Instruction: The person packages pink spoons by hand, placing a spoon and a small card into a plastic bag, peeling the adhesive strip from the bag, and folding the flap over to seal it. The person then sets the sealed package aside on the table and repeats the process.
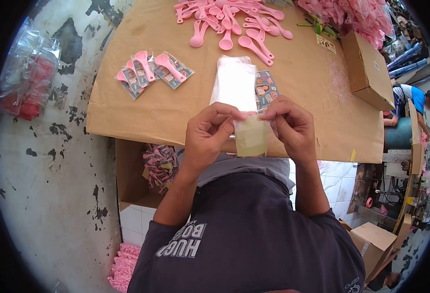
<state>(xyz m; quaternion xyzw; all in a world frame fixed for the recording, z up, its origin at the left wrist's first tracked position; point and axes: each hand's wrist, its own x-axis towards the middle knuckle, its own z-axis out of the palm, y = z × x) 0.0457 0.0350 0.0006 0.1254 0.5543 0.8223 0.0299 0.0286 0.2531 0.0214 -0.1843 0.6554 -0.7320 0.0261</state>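
Between my two hands, near the table's front edge, hangs a small clear plastic bag (251,136) with a pale yellowish card inside. My left hand (210,134) pinches its upper left corner between thumb and finger. At the upper right corner my right hand (290,128) has the same kind of pinch. A bit of pink shows at the bag's top edge; what it is, I cannot make out. Just beyond my hands lies a stack of clear plastic bags (234,83), partly over a blue printed card (265,88).
Loose pink spoons (227,41) are heaped at the far side. Several bagged spoons (146,68) lie at the left. A cardboard box (366,71) stands on the right edge. Below the table, another box (129,176) holds packed pink items. A person (412,100) is at the far right.
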